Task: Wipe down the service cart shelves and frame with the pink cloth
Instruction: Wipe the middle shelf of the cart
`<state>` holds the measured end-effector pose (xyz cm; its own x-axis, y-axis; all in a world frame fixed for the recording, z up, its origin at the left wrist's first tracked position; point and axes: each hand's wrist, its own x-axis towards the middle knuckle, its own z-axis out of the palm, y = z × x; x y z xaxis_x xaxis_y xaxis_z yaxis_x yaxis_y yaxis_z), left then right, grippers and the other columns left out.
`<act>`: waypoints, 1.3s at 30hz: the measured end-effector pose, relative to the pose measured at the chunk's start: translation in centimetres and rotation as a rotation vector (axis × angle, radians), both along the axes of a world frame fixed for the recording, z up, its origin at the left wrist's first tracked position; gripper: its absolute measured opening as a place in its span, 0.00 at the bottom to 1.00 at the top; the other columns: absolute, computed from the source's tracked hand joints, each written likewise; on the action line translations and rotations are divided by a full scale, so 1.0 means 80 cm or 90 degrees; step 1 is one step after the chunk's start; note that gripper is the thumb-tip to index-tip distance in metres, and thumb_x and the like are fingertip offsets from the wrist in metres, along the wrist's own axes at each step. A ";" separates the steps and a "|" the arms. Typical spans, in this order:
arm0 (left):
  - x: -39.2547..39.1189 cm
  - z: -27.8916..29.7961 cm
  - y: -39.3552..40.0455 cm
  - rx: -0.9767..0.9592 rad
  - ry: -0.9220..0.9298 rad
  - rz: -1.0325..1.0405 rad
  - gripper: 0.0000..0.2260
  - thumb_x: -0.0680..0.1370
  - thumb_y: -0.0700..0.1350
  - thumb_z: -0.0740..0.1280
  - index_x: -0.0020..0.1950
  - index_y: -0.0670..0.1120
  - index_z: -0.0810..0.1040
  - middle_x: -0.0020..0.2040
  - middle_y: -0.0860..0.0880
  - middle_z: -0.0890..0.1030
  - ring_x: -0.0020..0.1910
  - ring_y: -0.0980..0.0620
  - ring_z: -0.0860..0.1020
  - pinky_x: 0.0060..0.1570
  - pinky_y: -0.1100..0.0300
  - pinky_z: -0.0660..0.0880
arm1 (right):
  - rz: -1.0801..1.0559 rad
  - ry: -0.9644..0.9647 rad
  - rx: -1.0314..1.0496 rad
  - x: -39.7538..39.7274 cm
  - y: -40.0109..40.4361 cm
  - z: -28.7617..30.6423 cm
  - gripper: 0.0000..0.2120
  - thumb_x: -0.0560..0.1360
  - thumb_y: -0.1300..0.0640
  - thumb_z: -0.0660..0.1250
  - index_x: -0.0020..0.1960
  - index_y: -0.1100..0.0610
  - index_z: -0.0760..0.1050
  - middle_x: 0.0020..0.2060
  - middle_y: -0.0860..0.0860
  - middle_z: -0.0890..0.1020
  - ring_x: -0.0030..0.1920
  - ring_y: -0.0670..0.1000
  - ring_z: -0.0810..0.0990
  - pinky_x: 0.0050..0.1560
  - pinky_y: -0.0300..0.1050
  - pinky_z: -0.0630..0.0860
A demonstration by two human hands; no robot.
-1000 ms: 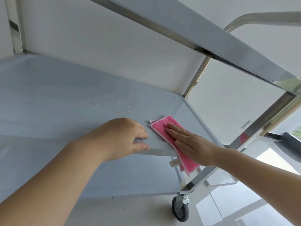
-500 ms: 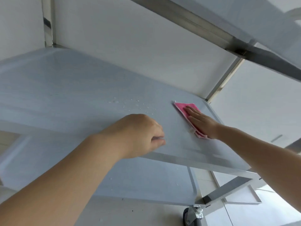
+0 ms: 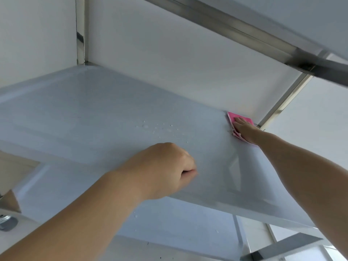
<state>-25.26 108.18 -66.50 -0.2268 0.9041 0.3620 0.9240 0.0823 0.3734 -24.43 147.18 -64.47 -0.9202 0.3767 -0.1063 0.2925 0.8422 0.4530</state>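
Two hands work: right hand (image 3: 244,129) presses flat on the pink cloth (image 3: 239,117) at two o'clock; left hand (image 3: 165,166) grips the shelf (image 3: 94,117) edge. Sweep toward the droplets (image 3: 158,128), keeping even pressure.

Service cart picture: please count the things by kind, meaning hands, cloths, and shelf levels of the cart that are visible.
Hands: 2, the left hand and the right hand
Pink cloth: 1
Shelf levels: 3, the top shelf, the middle shelf, the bottom shelf
Total: 6

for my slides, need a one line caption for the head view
Right hand presses pink cloth into middle shelf's far corner; left hand grips its front edge.
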 end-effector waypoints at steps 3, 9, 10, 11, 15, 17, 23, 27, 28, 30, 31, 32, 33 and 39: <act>0.000 -0.001 0.000 0.016 0.004 0.005 0.16 0.79 0.48 0.58 0.33 0.42 0.66 0.33 0.49 0.72 0.39 0.45 0.74 0.42 0.50 0.73 | 0.012 -0.013 0.010 0.008 -0.013 -0.002 0.19 0.82 0.60 0.51 0.70 0.67 0.60 0.75 0.62 0.55 0.75 0.59 0.53 0.73 0.49 0.50; 0.005 0.005 0.000 0.025 0.018 0.014 0.16 0.78 0.47 0.58 0.33 0.41 0.67 0.32 0.47 0.71 0.36 0.44 0.71 0.40 0.49 0.72 | 0.091 0.017 -0.105 0.059 -0.082 -0.002 0.30 0.81 0.46 0.41 0.72 0.68 0.60 0.75 0.64 0.54 0.76 0.62 0.51 0.72 0.43 0.39; 0.005 0.006 0.001 0.025 0.021 0.014 0.16 0.78 0.47 0.58 0.33 0.41 0.67 0.32 0.48 0.70 0.36 0.44 0.71 0.39 0.49 0.72 | 0.148 0.016 -0.125 0.074 -0.104 -0.001 0.39 0.78 0.41 0.35 0.71 0.70 0.61 0.73 0.66 0.55 0.75 0.65 0.52 0.73 0.46 0.40; 0.006 0.006 0.001 0.024 0.024 0.015 0.16 0.78 0.47 0.58 0.33 0.41 0.67 0.32 0.48 0.71 0.36 0.44 0.71 0.39 0.49 0.72 | 0.205 0.006 -0.134 0.088 -0.124 -0.001 0.45 0.76 0.37 0.31 0.69 0.71 0.63 0.72 0.68 0.57 0.73 0.67 0.54 0.73 0.52 0.44; 0.006 0.004 0.000 0.026 0.044 0.023 0.16 0.79 0.48 0.57 0.34 0.42 0.67 0.34 0.48 0.72 0.37 0.45 0.72 0.40 0.50 0.72 | 0.209 0.053 -0.247 0.131 -0.191 0.000 0.23 0.82 0.48 0.42 0.73 0.58 0.45 0.74 0.58 0.49 0.76 0.58 0.46 0.76 0.53 0.44; 0.008 0.006 0.000 0.034 0.051 0.020 0.16 0.79 0.48 0.57 0.33 0.44 0.65 0.33 0.50 0.69 0.36 0.46 0.70 0.40 0.50 0.72 | 0.191 0.045 -0.314 0.150 -0.214 -0.002 0.22 0.83 0.51 0.46 0.70 0.46 0.37 0.75 0.48 0.41 0.76 0.46 0.38 0.75 0.43 0.38; 0.011 0.013 -0.007 0.067 0.066 0.025 0.15 0.80 0.48 0.58 0.36 0.42 0.72 0.36 0.50 0.73 0.39 0.50 0.70 0.43 0.51 0.72 | 0.224 0.010 -0.344 0.175 -0.251 0.000 0.23 0.78 0.43 0.40 0.70 0.39 0.35 0.74 0.39 0.37 0.72 0.35 0.33 0.72 0.35 0.33; -0.014 0.022 -0.032 0.067 0.094 0.089 0.18 0.76 0.53 0.54 0.41 0.45 0.80 0.41 0.50 0.80 0.45 0.48 0.76 0.43 0.54 0.74 | 0.227 0.005 -0.342 0.175 -0.254 0.001 0.23 0.77 0.41 0.38 0.70 0.38 0.34 0.74 0.40 0.38 0.73 0.36 0.34 0.75 0.42 0.37; -0.026 0.022 -0.043 0.069 0.093 0.122 0.19 0.75 0.54 0.54 0.43 0.46 0.80 0.42 0.51 0.80 0.47 0.49 0.76 0.44 0.54 0.74 | 0.233 0.006 -0.335 0.176 -0.253 0.000 0.23 0.77 0.40 0.37 0.70 0.38 0.34 0.74 0.39 0.38 0.73 0.37 0.34 0.75 0.43 0.38; -0.049 0.017 -0.066 0.073 0.071 0.179 0.17 0.75 0.54 0.56 0.46 0.49 0.82 0.46 0.54 0.81 0.50 0.50 0.76 0.47 0.54 0.75 | 0.256 0.009 -0.334 0.176 -0.252 -0.002 0.24 0.77 0.38 0.35 0.71 0.38 0.34 0.74 0.38 0.38 0.73 0.38 0.35 0.75 0.42 0.39; -0.056 0.014 -0.077 0.074 0.056 0.191 0.16 0.76 0.54 0.57 0.48 0.50 0.82 0.47 0.55 0.82 0.51 0.51 0.77 0.48 0.55 0.75 | 0.276 0.013 -0.334 0.174 -0.252 -0.003 0.24 0.78 0.39 0.37 0.72 0.39 0.35 0.75 0.37 0.39 0.74 0.38 0.36 0.75 0.42 0.39; -0.060 0.012 -0.086 0.074 0.045 0.195 0.16 0.76 0.54 0.57 0.50 0.50 0.82 0.49 0.55 0.82 0.52 0.51 0.77 0.50 0.56 0.75 | 0.305 0.021 -0.323 0.171 -0.250 -0.004 0.24 0.80 0.42 0.40 0.74 0.41 0.37 0.75 0.38 0.41 0.74 0.39 0.37 0.75 0.42 0.40; -0.063 0.011 -0.093 0.071 0.045 0.200 0.17 0.75 0.55 0.57 0.51 0.50 0.82 0.51 0.55 0.82 0.53 0.51 0.78 0.53 0.57 0.74 | 0.336 0.033 -0.302 0.166 -0.248 -0.004 0.24 0.81 0.46 0.44 0.75 0.43 0.40 0.75 0.39 0.43 0.75 0.40 0.39 0.75 0.42 0.42; -0.076 0.012 -0.121 0.072 0.108 0.236 0.21 0.75 0.57 0.55 0.50 0.48 0.84 0.50 0.53 0.84 0.50 0.50 0.80 0.53 0.61 0.72 | 0.395 0.050 -0.279 0.119 -0.231 -0.004 0.25 0.82 0.51 0.52 0.76 0.44 0.47 0.76 0.39 0.48 0.75 0.38 0.44 0.74 0.38 0.43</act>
